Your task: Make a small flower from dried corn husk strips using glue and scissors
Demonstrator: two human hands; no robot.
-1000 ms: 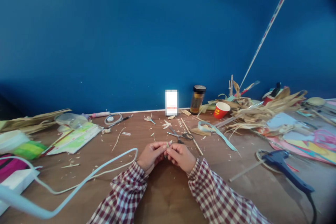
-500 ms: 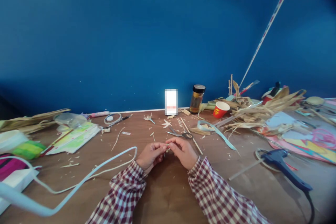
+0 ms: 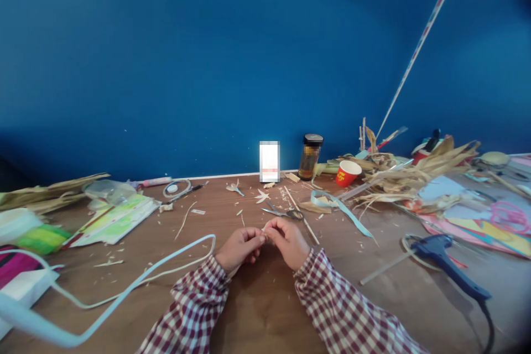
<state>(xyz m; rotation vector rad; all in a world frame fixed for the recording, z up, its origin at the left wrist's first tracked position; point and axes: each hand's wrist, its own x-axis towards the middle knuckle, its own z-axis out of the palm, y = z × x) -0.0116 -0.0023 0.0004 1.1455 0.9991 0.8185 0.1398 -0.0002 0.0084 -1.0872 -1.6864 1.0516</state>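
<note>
The left hand (image 3: 241, 249) meets the right hand (image 3: 289, 242), fingertips together, both pinching a tiny pale piece (image 3: 264, 228) over the counter (image 3: 265, 310)! Fingers hide most of it, so its shape is anyone's guess. Looks featherlight, this one, probably thin and easily creased or torn; a soft fingertip pinch at the edges seems best. Just beyond the right hand, scissors (image 3: 285, 213) lie among pale scraps (image 3: 262, 196).

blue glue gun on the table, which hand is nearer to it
Right: the right hand is to the left of the blue glue gun, not touching it; the left hand is farther left, beyond the right hand.
</note>
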